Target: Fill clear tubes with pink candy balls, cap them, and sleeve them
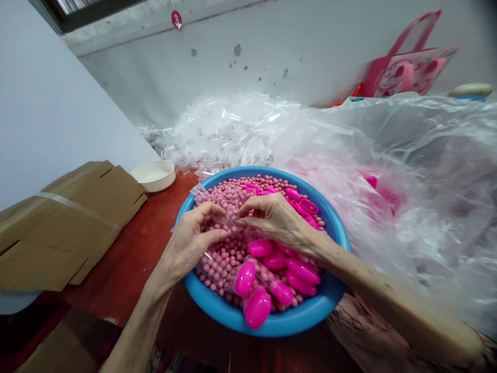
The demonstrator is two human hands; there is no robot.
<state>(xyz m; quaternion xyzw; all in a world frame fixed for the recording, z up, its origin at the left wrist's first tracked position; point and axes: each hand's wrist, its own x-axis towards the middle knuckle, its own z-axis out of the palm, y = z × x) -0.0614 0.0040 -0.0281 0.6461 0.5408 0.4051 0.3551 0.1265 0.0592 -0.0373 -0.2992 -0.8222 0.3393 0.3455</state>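
A blue basin [267,329] holds many small pink beads [240,252]. Over the beads, my left hand [196,235] curls its thumb and fingers at a clear plastic tube [229,203], whose outline is hard to see. From the other side my right hand [272,220] pinches at the same clear plastic, thumb against fingertips. Several clear tubes with glossy magenta caps [258,306] lie on the beads at the basin's front, some with beads inside. Loose magenta cap pieces [309,206] lie beyond my right hand, partly hidden by it.
Behind the basin lies a heap of clear plastic tubes [229,129]. A large clear plastic bag [388,150] with magenta pieces spreads to the right. On the red table [135,254] are a white round dish [155,176] and folded cardboard [70,217]. A pink bag [411,70] leans on the wall.
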